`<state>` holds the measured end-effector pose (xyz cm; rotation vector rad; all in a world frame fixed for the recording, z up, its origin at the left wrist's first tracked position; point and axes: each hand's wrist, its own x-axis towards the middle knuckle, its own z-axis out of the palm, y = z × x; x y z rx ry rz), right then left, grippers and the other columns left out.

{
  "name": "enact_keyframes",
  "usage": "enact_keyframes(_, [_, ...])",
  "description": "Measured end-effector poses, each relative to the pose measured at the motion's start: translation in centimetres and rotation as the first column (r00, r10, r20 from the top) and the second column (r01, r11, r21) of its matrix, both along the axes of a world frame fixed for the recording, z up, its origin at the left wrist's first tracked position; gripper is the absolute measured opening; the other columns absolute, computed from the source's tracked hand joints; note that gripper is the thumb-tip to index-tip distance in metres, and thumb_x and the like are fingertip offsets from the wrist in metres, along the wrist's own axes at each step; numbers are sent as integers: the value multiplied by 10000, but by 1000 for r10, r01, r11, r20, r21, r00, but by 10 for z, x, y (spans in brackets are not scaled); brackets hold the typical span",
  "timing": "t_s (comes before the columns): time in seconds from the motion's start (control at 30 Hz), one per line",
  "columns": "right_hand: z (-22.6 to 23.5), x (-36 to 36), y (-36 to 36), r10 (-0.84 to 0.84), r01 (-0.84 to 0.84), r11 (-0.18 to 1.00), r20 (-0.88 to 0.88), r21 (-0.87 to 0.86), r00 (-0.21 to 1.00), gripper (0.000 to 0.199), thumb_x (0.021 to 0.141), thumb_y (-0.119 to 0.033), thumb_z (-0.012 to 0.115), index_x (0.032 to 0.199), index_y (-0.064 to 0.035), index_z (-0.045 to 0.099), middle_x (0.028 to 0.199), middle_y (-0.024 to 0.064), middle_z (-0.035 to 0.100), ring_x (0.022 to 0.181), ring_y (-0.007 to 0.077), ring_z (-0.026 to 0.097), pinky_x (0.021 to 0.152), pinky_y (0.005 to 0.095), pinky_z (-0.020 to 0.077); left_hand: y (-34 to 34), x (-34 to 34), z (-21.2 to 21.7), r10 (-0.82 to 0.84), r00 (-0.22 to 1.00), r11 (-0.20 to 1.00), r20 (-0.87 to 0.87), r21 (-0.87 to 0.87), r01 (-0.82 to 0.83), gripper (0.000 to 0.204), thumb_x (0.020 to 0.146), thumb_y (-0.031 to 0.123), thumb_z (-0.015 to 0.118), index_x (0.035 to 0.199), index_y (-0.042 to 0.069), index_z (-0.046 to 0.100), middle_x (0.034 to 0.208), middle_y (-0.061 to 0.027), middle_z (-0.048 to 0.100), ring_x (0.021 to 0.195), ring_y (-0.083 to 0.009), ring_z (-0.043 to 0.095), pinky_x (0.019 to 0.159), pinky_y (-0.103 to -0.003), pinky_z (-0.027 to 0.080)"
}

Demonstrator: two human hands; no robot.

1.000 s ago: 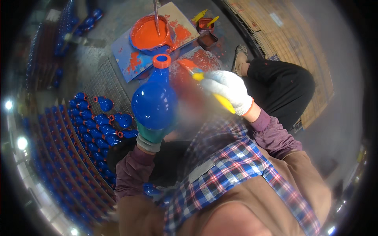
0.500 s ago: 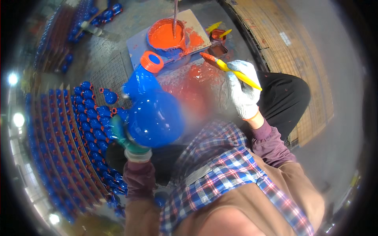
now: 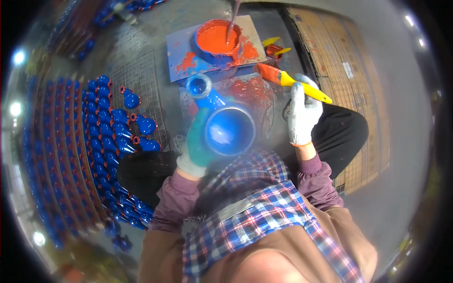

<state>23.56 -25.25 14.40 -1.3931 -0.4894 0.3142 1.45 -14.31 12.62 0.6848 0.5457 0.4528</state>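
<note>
My left hand, in a green glove with a pale cuff, is closed round the side of a shiny blue pipe fitting. The fitting's wide round mouth faces up, and a narrower collared neck points away from me; both rims look bluish-grey. My right hand, in a white knit glove, grips a paintbrush by its yellow handle. The brush's orange-coated bristles point left, apart from the fitting. Beyond the fitting stands a pot of orange paint with a stick in it.
The pot rests on a paint-smeared board. Right of it, a small red container has yellow-handled brushes. Rows of blue fittings with orange rims crowd the left, beside wire mesh. A brown slatted stack lies right.
My left hand has moved right and inward. An orange-rimmed neck showed before; now bluish-grey rims show, and I cannot tell whether the fitting is the same. The brush has shifted slightly right.
</note>
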Motion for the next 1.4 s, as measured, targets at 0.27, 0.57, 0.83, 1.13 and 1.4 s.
enact_keyframes(0.27, [-7,6,16,-52,50,997,35,56,998,259,983,-116,585,1202,22,596,1014,78,645,838,115,604,781,250,490,10,-13,1,111,978,963,174,-264,-62,486,986,314,551,1381,39,479,1258,-107,589,1117,-181,589,963,-343,498])
enact_keyframes(0.57, [-4,8,19,-18,23,999,-123,36,992,278,1006,-170,563,1192,35,587,1047,78,621,875,126,580,788,265,507,61,-14,35,-86,965,461,-246,849,258,622,901,311,684,1408,39,447,1227,-74,594,1135,-174,577,949,-357,502])
enact_keyframes(0.83, [14,5,36,119,-111,993,-327,43,938,270,986,-142,575,1212,7,571,929,80,618,752,120,579,663,236,473,61,-14,25,-52,975,838,-216,522,160,586,898,287,684,1388,49,469,1215,-60,604,1097,-149,586,964,-317,478])
enact_keyframes(1.13, [-38,57,141,115,-29,960,298,-277,948,312,895,-270,690,1057,-3,682,905,113,710,767,181,669,705,302,510,84,-15,41,118,990,969,-79,-210,-132,616,912,565,543,1307,93,532,1071,-127,677,791,-273,716,473,-382,592])
enact_keyframes(1.4, [-66,60,193,291,89,868,645,-489,707,324,872,-390,668,927,-72,644,876,154,644,809,360,640,708,439,505,110,-28,31,147,988,911,54,-397,-114,528,956,423,581,1360,91,509,1290,-98,595,1174,-254,596,1013,-441,493])
